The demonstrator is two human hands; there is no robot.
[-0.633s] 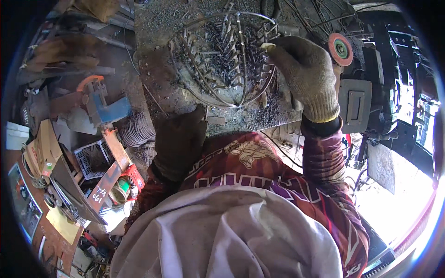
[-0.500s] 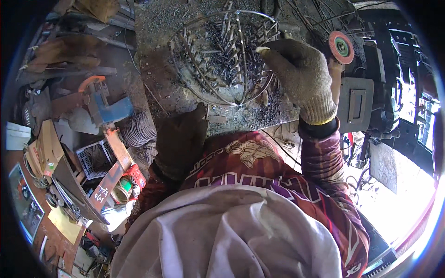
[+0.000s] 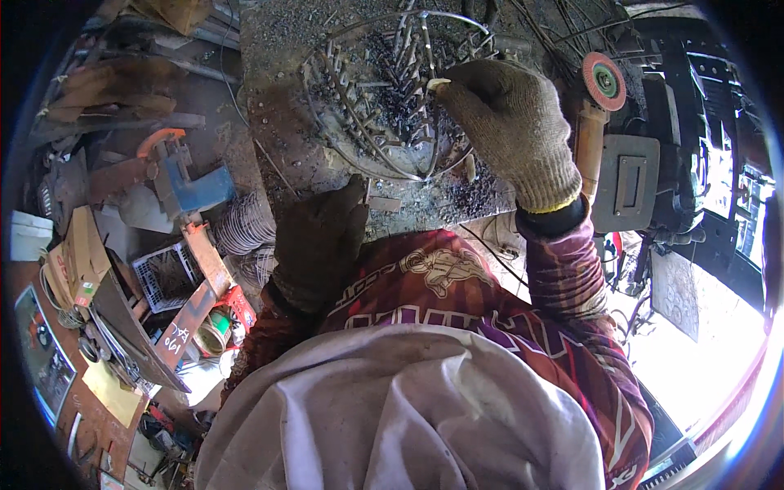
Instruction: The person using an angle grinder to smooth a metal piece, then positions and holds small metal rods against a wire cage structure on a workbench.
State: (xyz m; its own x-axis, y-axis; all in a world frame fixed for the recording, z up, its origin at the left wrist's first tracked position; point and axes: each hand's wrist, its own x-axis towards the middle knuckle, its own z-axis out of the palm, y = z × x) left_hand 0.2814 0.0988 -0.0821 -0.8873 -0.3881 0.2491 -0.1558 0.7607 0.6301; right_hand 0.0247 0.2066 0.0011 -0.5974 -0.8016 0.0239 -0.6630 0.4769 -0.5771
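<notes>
On the bench lies a round wire frame [image 3: 380, 155] with curved ribs and short metal pieces along them. My right hand [image 3: 513, 122], in a knitted grey-brown glove with a yellow cuff edge, hangs over the frame's right side. Its fingers are curled, with thumb and forefinger drawn together. A small pale tip [image 3: 438, 83] shows at the pinch; whether it is a held piece or a bare fingertip is unclear. My left hand [image 3: 320, 233], in a dark glove, stays low at the bench's near edge, one finger beside a small flat metal piece [image 3: 384, 203]. Shadow hides its other fingers.
A grinder with a red flap disc [image 3: 603, 80] stands right of my right hand. Dark metal bits litter the bench [image 3: 282, 147]. Left of it are a blue and orange clamp-like tool [image 3: 192, 184], wire coils [image 3: 243, 224] and a white crate [image 3: 167, 273]. Rods lie at the far right.
My right hand has moved a little to the left, further over the wire frame, its fingers still drawn together. My left hand has hardly moved.
</notes>
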